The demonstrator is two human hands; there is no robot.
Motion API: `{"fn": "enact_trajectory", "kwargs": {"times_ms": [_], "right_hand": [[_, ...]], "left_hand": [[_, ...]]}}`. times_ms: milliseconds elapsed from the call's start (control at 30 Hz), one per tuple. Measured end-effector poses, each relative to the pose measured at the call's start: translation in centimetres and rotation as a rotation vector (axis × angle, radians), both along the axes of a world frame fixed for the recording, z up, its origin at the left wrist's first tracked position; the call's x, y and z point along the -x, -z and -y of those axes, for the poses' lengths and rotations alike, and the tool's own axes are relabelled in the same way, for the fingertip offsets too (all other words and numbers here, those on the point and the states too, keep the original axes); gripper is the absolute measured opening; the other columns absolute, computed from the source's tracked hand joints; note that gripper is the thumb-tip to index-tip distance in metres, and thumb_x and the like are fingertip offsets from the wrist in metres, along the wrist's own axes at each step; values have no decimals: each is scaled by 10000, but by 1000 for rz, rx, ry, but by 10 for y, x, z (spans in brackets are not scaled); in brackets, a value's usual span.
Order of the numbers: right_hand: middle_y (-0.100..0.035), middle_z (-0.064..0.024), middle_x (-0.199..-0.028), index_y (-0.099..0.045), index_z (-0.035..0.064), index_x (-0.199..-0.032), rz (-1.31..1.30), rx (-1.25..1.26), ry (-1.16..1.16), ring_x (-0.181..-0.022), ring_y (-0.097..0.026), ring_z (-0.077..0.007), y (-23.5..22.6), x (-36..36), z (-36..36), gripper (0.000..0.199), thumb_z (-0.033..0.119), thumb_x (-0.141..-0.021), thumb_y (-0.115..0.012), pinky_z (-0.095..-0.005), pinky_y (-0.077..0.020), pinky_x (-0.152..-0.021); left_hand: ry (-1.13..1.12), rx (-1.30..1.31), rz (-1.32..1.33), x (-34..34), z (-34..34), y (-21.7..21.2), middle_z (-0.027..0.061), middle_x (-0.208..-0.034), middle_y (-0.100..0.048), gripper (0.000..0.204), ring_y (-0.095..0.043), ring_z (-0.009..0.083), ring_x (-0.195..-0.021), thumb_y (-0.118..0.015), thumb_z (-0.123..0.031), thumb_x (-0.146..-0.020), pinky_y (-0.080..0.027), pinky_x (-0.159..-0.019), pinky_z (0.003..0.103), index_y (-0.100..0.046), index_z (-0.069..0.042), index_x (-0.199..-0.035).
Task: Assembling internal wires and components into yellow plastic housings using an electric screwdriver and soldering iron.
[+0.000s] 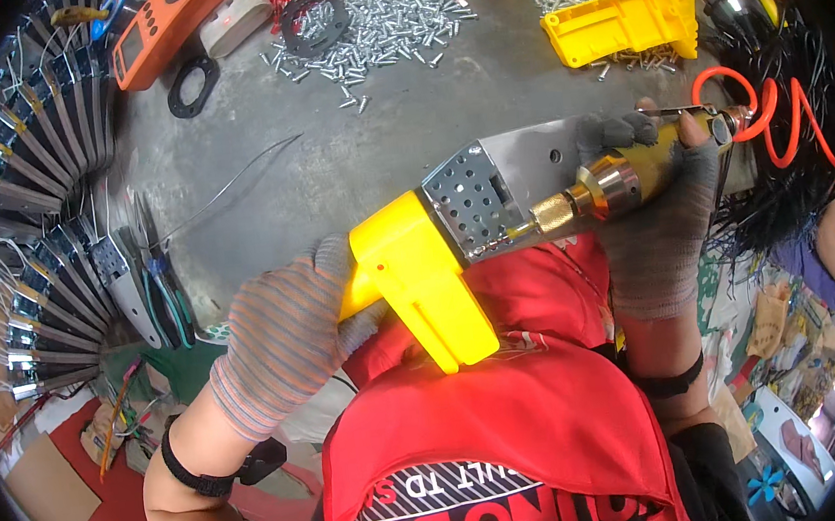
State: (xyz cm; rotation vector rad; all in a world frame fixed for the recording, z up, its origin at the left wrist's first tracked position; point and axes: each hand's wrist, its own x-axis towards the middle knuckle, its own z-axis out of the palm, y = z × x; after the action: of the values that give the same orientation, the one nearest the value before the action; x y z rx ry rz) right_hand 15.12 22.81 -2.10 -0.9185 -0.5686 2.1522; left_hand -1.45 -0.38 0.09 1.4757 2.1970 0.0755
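My left hand (278, 329), in a striped grey glove, is closed round a yellow plastic pistol-shaped handle (403, 262). A perforated metal housing (464, 196) extends from the handle toward the upper right. My right hand (658, 232), also gloved, grips an air screwdriver (611, 185) with a brass-coloured nose. The driver's bit points left and its tip meets the lower edge of the metal housing, close to the yellow plastic. Part of the driver's body is hidden by my right fingers.
An orange coiled hose (776, 125) runs from the driver to the right. Loose screws (375, 28) lie at the back, near yellow plastic shells (616, 25). An orange meter (164, 29) stands back left. Rows of wired metal strips (46, 156) and pliers (172, 304) occupy the left.
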Motion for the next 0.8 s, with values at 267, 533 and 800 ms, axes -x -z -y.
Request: {"fn": "enact_trajectory", "kwargs": {"times_ms": [267,533,800], "right_hand": [[-588,-20,-852,-563,81,-1050,-51,48,-46,-947,-628,-268,-2,1,6,329,380,-913,-572,-420,-524,-808],[-612,-30,-894,-565,79,-1103,-75,-34,-81,-984,-636,-283,2,-3,6,379,414,-930,-527,-411,-526,-822],[-554,-2,-916,-538,45,-1169,-18,-151,-43,-891,-586,-169,-15,-8,-9,415,391,-940,-545,-326,-527,-707]], "left_hand": [[-7,73,-128,-10,-1,-2,108,-698,-613,536,-639,292,-653,-744,-355,-765,-503,-586,389,-509,-19,-1111],[26,-25,-53,-6,-4,-4,111,-714,-617,497,-646,285,-666,-713,-365,-795,-505,-585,380,-509,-7,-1074],[24,-9,-30,-18,-18,-13,137,-755,-622,419,-652,324,-689,-694,-300,-818,-509,-585,404,-499,-4,-1042]]}}
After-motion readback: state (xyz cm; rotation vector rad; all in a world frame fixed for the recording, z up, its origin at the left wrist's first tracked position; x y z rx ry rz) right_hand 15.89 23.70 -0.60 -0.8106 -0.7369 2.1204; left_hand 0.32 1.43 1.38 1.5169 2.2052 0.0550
